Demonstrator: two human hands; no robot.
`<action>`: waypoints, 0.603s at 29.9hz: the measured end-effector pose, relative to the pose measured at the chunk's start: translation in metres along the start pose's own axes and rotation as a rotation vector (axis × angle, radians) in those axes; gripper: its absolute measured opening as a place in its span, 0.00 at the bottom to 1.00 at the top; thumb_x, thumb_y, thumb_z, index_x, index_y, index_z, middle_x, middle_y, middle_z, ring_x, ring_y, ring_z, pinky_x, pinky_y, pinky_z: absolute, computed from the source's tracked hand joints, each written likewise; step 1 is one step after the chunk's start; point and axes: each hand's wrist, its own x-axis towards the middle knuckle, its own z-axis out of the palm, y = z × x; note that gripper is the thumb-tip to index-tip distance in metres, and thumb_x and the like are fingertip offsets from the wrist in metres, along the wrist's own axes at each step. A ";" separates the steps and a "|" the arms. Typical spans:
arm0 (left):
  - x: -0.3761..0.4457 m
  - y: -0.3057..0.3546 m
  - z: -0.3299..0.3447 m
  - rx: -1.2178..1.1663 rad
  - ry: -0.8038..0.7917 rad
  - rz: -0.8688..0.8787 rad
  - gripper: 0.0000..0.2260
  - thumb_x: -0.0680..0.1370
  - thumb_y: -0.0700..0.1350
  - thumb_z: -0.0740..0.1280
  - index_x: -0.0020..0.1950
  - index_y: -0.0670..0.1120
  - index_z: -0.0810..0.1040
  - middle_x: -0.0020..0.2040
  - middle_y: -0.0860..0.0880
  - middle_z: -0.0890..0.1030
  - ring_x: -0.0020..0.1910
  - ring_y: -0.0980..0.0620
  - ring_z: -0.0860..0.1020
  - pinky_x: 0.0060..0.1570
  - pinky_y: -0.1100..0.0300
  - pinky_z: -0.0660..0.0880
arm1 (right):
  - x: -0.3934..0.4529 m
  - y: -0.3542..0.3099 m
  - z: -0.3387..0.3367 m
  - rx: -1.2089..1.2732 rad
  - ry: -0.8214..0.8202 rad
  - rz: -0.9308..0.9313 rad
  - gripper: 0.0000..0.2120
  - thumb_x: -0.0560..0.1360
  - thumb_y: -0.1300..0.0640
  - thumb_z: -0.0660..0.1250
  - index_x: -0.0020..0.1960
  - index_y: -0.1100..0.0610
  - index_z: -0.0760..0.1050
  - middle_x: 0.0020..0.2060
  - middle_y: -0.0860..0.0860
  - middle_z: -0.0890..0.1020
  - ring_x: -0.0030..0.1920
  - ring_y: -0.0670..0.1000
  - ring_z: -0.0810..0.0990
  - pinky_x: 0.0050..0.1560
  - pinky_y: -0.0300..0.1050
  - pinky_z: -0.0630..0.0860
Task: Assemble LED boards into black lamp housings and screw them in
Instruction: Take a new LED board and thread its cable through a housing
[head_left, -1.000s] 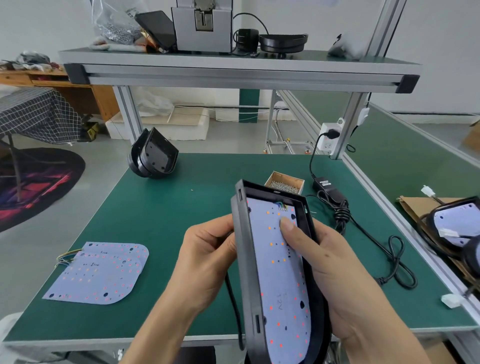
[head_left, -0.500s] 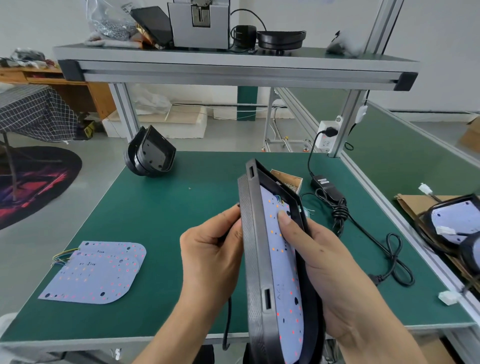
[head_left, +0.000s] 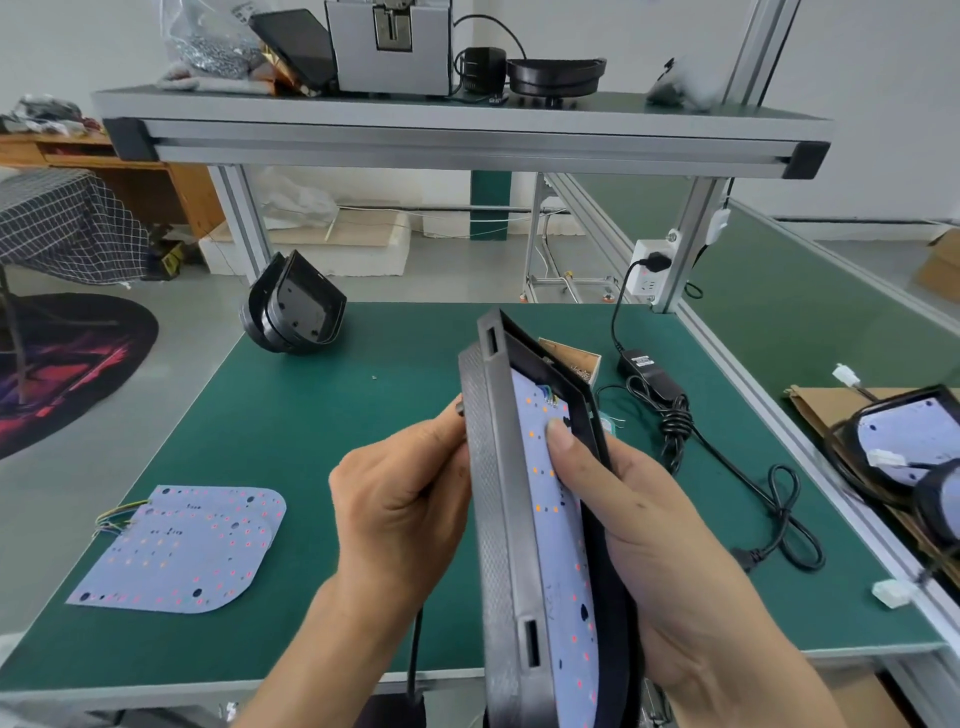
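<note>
Gripping housing (head_left: 498, 519) — both hands.

We see open green table (head_left: 322, 431) toward eleven o'clock; a loose board (head_left: 182, 545) blocks nine, a screw box (head_left: 576, 358) and coiled cable (head_left: 675, 421) crowd one.

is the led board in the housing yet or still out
In: the LED board lies inside the black housing, with the right hand thumb pressing it.

Both forearms reach forward, raised above the bench. The left hand (head_left: 400, 512) grips with curled fingers; the right hand (head_left: 644, 525) cups from the opposite side, thumb extended flat.
</note>
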 end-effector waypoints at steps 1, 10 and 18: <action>0.002 0.001 -0.001 0.006 -0.006 0.025 0.31 0.85 0.57 0.58 0.31 0.35 0.73 0.40 0.56 0.61 0.36 0.57 0.63 0.36 0.79 0.59 | -0.001 0.000 0.000 -0.002 -0.004 -0.001 0.17 0.76 0.45 0.71 0.58 0.54 0.85 0.54 0.58 0.88 0.48 0.55 0.89 0.41 0.46 0.84; 0.002 0.004 0.002 0.048 0.019 0.181 0.21 0.87 0.47 0.57 0.34 0.48 0.60 0.34 0.52 0.54 0.39 0.56 0.53 0.34 0.74 0.54 | -0.002 0.002 0.001 0.012 0.024 -0.005 0.16 0.74 0.44 0.73 0.55 0.54 0.85 0.52 0.58 0.88 0.45 0.56 0.89 0.39 0.46 0.84; -0.011 -0.032 -0.002 0.162 -0.231 -0.062 0.15 0.72 0.30 0.66 0.40 0.50 0.67 0.32 0.44 0.68 0.31 0.39 0.65 0.26 0.49 0.68 | 0.018 0.012 -0.015 -0.080 0.119 -0.043 0.12 0.75 0.44 0.73 0.52 0.51 0.86 0.52 0.55 0.89 0.47 0.56 0.89 0.41 0.48 0.84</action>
